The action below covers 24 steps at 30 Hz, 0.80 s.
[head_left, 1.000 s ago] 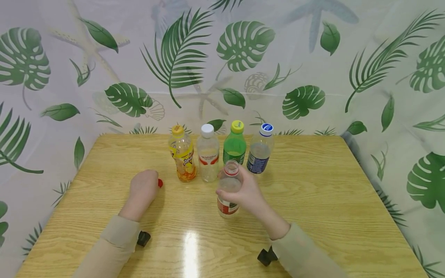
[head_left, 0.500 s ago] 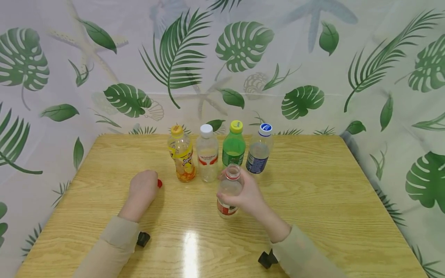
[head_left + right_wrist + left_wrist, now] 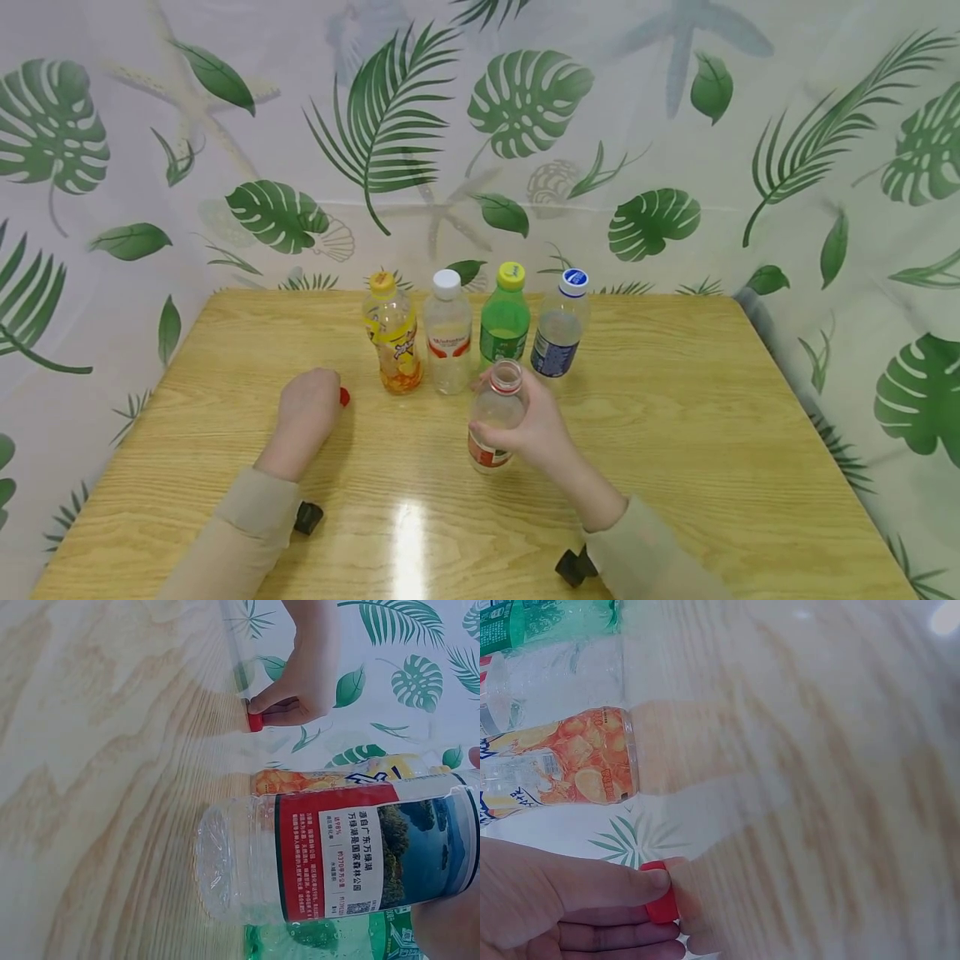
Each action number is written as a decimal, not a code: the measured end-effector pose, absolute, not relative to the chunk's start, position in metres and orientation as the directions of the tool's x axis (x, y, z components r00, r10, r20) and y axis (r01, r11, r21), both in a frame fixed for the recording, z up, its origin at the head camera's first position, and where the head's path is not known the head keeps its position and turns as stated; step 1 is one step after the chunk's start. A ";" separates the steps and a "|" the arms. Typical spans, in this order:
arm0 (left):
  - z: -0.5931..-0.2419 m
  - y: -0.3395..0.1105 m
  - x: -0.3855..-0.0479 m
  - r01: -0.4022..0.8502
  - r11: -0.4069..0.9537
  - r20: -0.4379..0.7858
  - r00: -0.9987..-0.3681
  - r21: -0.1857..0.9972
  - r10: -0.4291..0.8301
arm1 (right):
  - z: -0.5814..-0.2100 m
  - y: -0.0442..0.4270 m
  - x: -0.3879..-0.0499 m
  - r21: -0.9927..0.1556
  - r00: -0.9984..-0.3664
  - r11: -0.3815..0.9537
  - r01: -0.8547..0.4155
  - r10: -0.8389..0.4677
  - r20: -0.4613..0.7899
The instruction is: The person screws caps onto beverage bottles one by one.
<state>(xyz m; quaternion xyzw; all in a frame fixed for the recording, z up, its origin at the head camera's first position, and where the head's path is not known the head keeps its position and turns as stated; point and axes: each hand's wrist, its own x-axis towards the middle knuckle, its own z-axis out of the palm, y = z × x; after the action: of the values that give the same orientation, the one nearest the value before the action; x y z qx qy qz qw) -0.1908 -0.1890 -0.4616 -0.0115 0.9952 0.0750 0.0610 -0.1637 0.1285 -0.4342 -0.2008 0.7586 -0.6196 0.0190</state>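
My left hand (image 3: 309,408) pinches a red bottle cap (image 3: 660,892) between thumb and fingers, low at the left of the table; the cap seems to touch the tabletop. My right hand (image 3: 536,421) grips a clear plastic bottle (image 3: 337,855) with a red label, fingers and thumb around its upper body. Its open mouth (image 3: 507,375) has no cap. In the head view this bottle is close to upright, in front of the green bottle (image 3: 506,321). Whether its base rests on the table I cannot tell.
Behind my right hand stands a row of capped bottles: an orange-capped bottle (image 3: 393,342), a white-capped one (image 3: 448,342), the green one, and a blue-labelled one (image 3: 557,342). The wooden table (image 3: 712,450) ends at a leaf-patterned cloth (image 3: 442,208).
The open bottle's mouth has shifted slightly toward me and to the right, along with my right hand. My left hand stays in place with the red cap.
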 end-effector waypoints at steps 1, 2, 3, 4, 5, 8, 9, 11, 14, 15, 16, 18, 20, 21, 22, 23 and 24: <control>-0.462 -0.189 -0.191 -0.030 0.989 -0.120 -0.993 0.148 -0.012 | -0.434 0.128 -0.164 -0.948 -0.919 0.152 -0.281 -0.327 0.220; -0.462 -0.189 -0.190 -0.028 0.989 -0.119 -0.993 0.148 -0.010 | -0.435 0.129 -0.163 -0.948 -0.919 0.151 -0.281 -0.326 0.221; -0.462 -0.189 -0.190 -0.026 0.989 -0.117 -0.993 0.148 -0.009 | -0.435 0.129 -0.163 -0.947 -0.919 0.151 -0.282 -0.326 0.222; -0.462 -0.189 -0.190 -0.026 0.989 -0.117 -0.993 0.148 -0.009 | -0.435 0.129 -0.163 -0.947 -0.919 0.152 -0.282 -0.325 0.222; -0.462 -0.189 -0.190 -0.027 0.989 -0.118 -0.993 0.147 -0.009 | -0.435 0.129 -0.163 -0.947 -0.919 0.152 -0.282 -0.325 0.221; -0.461 -0.188 -0.191 -0.034 0.989 -0.125 -0.992 0.146 -0.016 | -0.435 0.129 -0.164 -0.947 -0.918 0.150 -0.284 -0.327 0.223; -0.460 -0.188 -0.192 -0.037 0.988 -0.128 -0.992 0.148 -0.018 | -0.435 0.129 -0.164 -0.946 -0.917 0.150 -0.286 -0.328 0.225; -0.460 -0.187 -0.192 -0.042 0.988 -0.130 -0.991 0.150 -0.022 | -0.436 0.129 -0.164 -0.945 -0.917 0.151 -0.289 -0.327 0.228; -0.460 -0.188 -0.192 -0.037 0.988 -0.131 -0.991 0.148 -0.018 | -0.437 0.130 -0.164 -0.946 -0.917 0.152 -0.288 -0.328 0.227; -0.460 -0.188 -0.193 -0.032 0.988 -0.126 -0.992 0.150 -0.013 | -0.437 0.130 -0.164 -0.946 -0.917 0.152 -0.287 -0.328 0.225; -0.460 -0.190 -0.193 -0.029 0.988 -0.124 -0.992 0.153 -0.010 | -0.437 0.130 -0.163 -0.946 -0.918 0.153 -0.285 -0.328 0.223; -0.458 -0.192 -0.194 -0.019 0.987 -0.127 -0.992 0.157 0.001 | -0.436 0.130 -0.163 -0.948 -0.919 0.152 -0.279 -0.330 0.218; -0.454 -0.193 -0.195 -0.008 0.986 -0.131 -0.991 0.167 0.014 | -0.436 0.129 -0.163 -0.949 -0.919 0.153 -0.275 -0.331 0.213; -0.451 -0.194 -0.196 -0.007 0.984 -0.136 -0.991 0.178 0.018 | -0.436 0.130 -0.163 -0.950 -0.919 0.151 -0.275 -0.332 0.213; -0.448 -0.194 -0.196 -0.004 0.983 -0.146 -0.989 0.186 0.024 | -0.436 0.130 -0.163 -0.949 -0.918 0.151 -0.276 -0.333 0.215; -0.445 -0.195 -0.196 0.003 0.982 -0.150 -0.988 0.189 0.032 | -0.435 0.130 -0.163 -0.949 -0.918 0.150 -0.276 -0.335 0.214; -0.442 -0.195 -0.196 0.011 0.981 -0.149 -0.988 0.194 0.040 | -0.435 0.130 -0.163 -0.950 -0.918 0.150 -0.276 -0.335 0.213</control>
<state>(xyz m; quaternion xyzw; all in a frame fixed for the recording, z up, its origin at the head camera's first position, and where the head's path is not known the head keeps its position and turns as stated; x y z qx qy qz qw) -0.1958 -0.1951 -0.4422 0.0129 0.9923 0.0967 0.0763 -0.1633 0.1297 -0.4350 -0.2014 0.7578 -0.6201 0.0240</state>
